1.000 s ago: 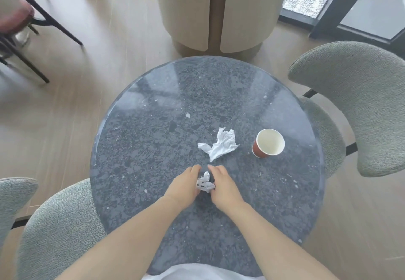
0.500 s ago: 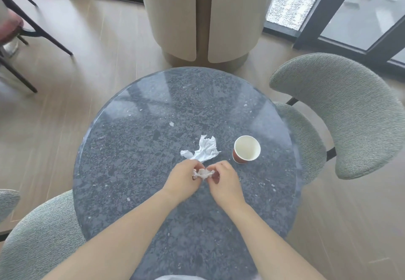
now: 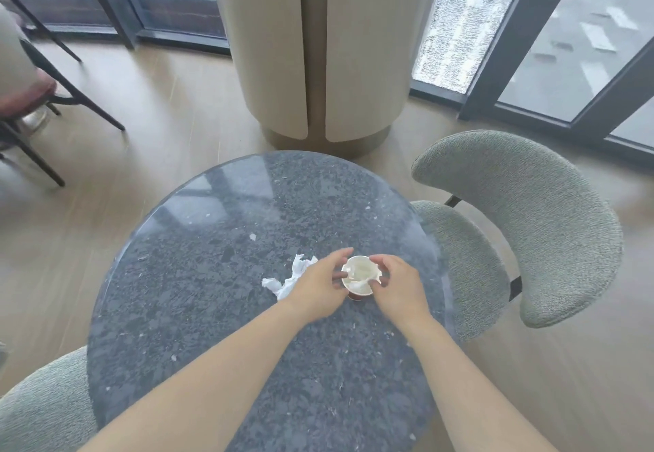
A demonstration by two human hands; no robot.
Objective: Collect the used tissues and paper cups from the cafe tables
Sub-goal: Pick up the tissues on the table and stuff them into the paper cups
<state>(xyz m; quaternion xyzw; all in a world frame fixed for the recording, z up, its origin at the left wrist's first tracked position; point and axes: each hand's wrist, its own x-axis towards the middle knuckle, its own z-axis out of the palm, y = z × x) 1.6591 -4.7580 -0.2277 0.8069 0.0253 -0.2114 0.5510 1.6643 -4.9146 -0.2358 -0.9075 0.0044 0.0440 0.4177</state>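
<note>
— While both my hands sit over the paper cup (image 3: 359, 276), tell me what you make of them.

— Your left hand (image 3: 318, 283) is at the cup's left side, fingers spread loosely, thumb reaching toward the far rim. Is it gripping?

— I cannot tell; my fingertips touch or nearly touch the rim, but I see no firm clasp. My right hand (image 3: 398, 283) curls in from the right, and its thumb and forefinger pinch a small crumpled tissue (image 3: 361, 284) that lies inside the cup's mouth.

— And the cup itself?

— It stands upright on the round table (image 3: 219, 310), right of the middle, white inside, with a bit of red wall showing below my hands.

— Anything else near?

— A second tissue (image 3: 288, 280), larger and rumpled, lies on the tabletop just left of my left hand, partly hidden under it. A tiny white scrap (image 3: 252, 237) sits farther off toward the far-left.

— Beyond the table?

— A grey upholstered chair (image 3: 531, 225) to my right, another grey chair (image 3: 42, 405) at the near left, a beige column (image 3: 318, 44) ahead, and dark-framed windows (image 3: 566, 26) behind it.
</note>
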